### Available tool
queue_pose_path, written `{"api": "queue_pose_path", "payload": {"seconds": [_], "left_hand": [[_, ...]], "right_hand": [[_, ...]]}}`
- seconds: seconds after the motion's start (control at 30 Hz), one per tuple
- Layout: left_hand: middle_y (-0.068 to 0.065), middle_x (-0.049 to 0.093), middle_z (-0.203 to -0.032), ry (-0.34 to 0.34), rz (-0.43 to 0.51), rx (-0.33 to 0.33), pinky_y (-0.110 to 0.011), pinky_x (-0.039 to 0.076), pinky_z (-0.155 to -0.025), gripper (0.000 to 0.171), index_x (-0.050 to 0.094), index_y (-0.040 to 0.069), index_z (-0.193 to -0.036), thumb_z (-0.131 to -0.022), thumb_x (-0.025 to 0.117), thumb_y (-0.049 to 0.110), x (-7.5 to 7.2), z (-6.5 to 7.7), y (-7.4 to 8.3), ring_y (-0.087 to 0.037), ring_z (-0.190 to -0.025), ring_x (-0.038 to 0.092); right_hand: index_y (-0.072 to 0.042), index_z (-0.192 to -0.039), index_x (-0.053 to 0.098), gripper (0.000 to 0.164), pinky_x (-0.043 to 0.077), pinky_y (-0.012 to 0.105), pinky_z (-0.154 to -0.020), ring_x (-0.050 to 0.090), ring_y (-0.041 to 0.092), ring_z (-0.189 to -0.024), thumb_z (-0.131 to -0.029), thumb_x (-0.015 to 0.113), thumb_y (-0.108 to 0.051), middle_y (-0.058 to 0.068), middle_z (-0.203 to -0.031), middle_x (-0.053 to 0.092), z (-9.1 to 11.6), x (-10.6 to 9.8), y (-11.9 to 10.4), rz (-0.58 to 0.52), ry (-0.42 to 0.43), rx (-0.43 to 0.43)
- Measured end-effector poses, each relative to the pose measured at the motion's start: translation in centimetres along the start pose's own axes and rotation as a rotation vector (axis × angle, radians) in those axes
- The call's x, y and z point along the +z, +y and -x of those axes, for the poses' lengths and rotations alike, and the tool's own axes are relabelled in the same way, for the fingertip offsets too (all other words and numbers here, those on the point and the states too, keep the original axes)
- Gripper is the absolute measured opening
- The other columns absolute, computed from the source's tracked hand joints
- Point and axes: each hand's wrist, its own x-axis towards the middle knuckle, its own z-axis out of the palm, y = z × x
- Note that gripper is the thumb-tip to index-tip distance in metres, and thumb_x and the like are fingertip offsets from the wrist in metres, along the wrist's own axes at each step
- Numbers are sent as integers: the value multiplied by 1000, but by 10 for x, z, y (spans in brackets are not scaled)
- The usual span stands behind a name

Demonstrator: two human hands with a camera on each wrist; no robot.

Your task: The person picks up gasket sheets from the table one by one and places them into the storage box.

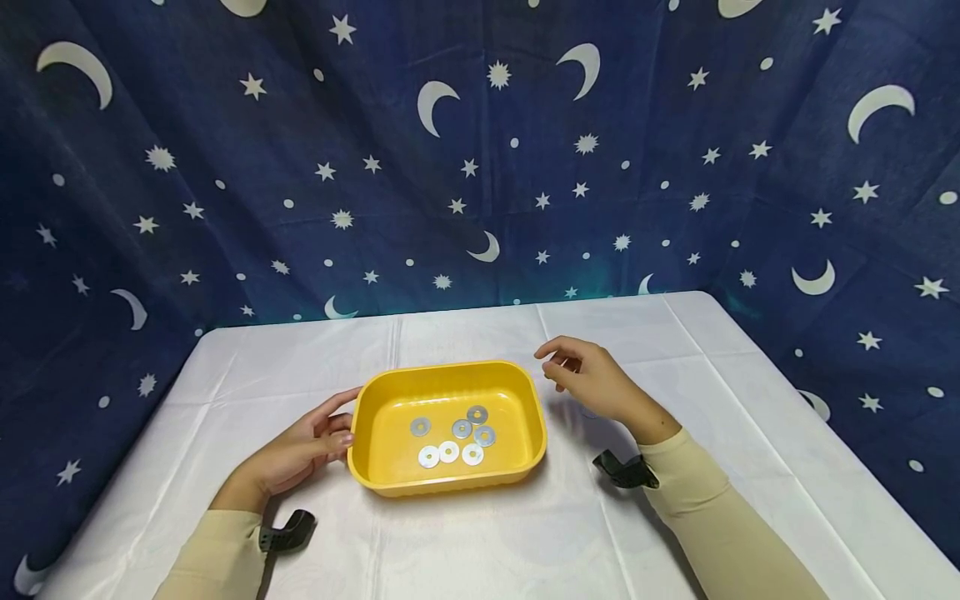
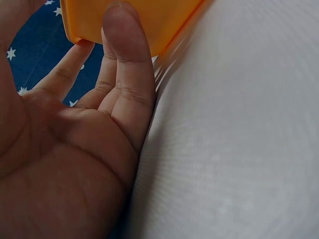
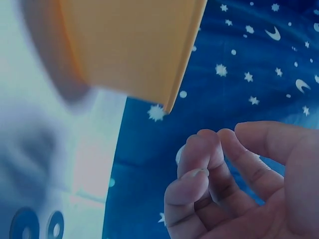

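Observation:
A yellow plastic tray [image 1: 450,373] stands on the white cloth, with several flat metal washers [image 1: 462,429] lying loose on its floor. My left hand [image 1: 307,450] holds the tray's left end, its thumb at the near side of the rim and its index finger at the far corner. In the left wrist view, the other fingers [image 2: 127,35] bend against the tray's outer wall. To the right of the tray my right hand [image 1: 596,379] hovers over the cloth, fingers loosely bent, nothing visible between them. Two more washers [image 3: 25,224] lie on the cloth in the right wrist view.
A white cloth [image 1: 480,550] covers the table, its far edge meeting a dark blue curtain [image 1: 517,200] printed with moons and stars. Black straps [image 1: 626,471] sit at both wrists, next to beige sleeves [image 1: 720,508].

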Motion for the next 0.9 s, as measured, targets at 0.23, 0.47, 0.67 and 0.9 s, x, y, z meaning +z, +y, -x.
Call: {"api": "queue_pose_path", "payload": {"seconds": [0.23, 0.47, 0.67, 0.9], "left_hand": [[-8, 58, -129, 12, -17, -16, -27, 57, -88, 73, 18, 17, -159, -99, 58, 8, 1, -1, 1, -15, -106, 64], [-8, 58, -132, 17, -9, -12, -28, 57, -89, 72, 19, 16, -159, -99, 58, 8, 2, 1, 2, -14, -109, 64], [-7, 59, -132, -14, 19, 12, -26, 57, -89, 70, 19, 16, -159, -100, 55, 8, 1, 1, 2, -12, -108, 64], [-7, 60, -130, -23, 21, 19, -25, 56, -89, 69, 19, 16, -159, -100, 53, 7, 1, 1, 3, -11, -107, 64]], "right_hand": [[-15, -117, 67, 19, 54, 32, -67, 65, 36, -78, -100, 59, -18, 20, -98, 68, -3, -9, 17, 32, 27, 38], [-6, -120, 66, 23, 52, 31, -65, 65, 33, -76, -99, 59, -13, 21, -98, 68, -6, -17, 34, 90, 49, 72], [-4, -120, 65, 24, 51, 31, -63, 64, 27, -71, -98, 60, -12, 19, -98, 68, -9, -20, 46, 130, 57, 114], [-3, -120, 65, 25, 50, 31, -61, 62, 25, -71, -98, 59, -13, 19, -98, 68, -9, -22, 52, 137, 40, 139]]}}
